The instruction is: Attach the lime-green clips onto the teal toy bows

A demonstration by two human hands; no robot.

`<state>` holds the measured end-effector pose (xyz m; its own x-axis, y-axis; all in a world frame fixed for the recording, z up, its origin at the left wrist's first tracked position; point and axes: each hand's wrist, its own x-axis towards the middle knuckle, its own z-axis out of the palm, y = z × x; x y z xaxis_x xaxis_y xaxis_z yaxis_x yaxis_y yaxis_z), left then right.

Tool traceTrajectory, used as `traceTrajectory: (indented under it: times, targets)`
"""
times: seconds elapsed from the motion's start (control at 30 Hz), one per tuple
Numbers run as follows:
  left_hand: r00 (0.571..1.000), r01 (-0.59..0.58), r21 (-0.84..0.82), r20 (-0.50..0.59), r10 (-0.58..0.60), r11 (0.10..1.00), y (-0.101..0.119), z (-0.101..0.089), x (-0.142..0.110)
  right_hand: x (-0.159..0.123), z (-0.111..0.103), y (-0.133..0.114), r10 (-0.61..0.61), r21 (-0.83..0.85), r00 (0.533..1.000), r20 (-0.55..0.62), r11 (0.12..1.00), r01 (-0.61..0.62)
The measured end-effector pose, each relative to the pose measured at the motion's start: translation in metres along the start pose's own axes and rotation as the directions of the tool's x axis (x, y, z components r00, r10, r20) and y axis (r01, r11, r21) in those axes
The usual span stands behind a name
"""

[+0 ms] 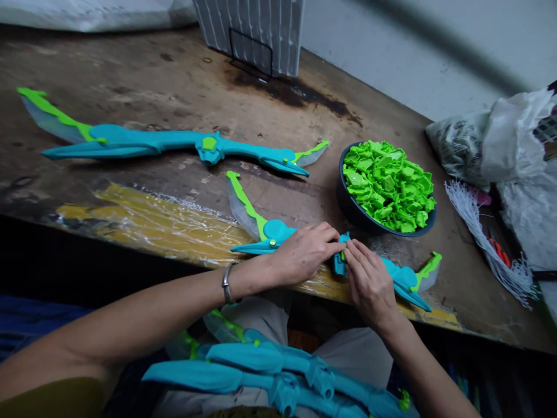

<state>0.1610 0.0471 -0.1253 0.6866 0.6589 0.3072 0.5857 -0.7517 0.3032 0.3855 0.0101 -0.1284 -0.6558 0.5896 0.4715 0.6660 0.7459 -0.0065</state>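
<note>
A blue plastic toy bow [278,230] with green-edged clear blades lies along the table's front edge. Both my hands meet at its middle. My left hand [307,252] is closed, its fingers pressed on the bow's centre block. My right hand [369,278] pinches at the same spot, where a bit of green shows between the fingertips; most of that piece is hidden. Just beyond my right hand stands a dark bowl [359,212] heaped with small green plastic pieces [387,183].
Another toy bow [169,141], with a green centre piece, lies farther back. More blue bows [243,360] rest on my lap. A grey ribbed panel [256,35] stands at the back. White ties [483,244], red-handled pliers [500,252] and white bags [509,133] are at the right.
</note>
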Motion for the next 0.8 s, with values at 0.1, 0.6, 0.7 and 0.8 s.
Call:
traceTrajectory:
  times: [0.1, 0.6, 0.7, 0.8]
  targets:
    - [0.998, -0.05, 0.132, 0.041, 0.045, 0.99, 0.006, -0.001, -0.001, -0.007, 0.0, -0.004, -0.004, -0.058, 0.999, 0.043, 0.998, 0.006]
    - [0.994, -0.108, 0.249, 0.053, 0.098, 0.962, 0.007, 0.01, 0.0, -0.012, 0.002, -0.006, 0.012, -0.127, 0.986, 0.164, 0.992, 0.009]
    - [0.996, -0.084, 0.239, 0.054, 0.073, 0.967, 0.009, 0.008, 0.0, -0.02, -0.003, -0.006, 0.098, -0.094, 0.977, 0.19, 0.992, -0.081]
    - [0.998, -0.002, 0.31, 0.057, -0.017, 0.951, 0.011, -0.001, -0.003, -0.037, -0.009, 0.003, 0.203, -0.177, 0.974, 0.097, 0.967, -0.184]
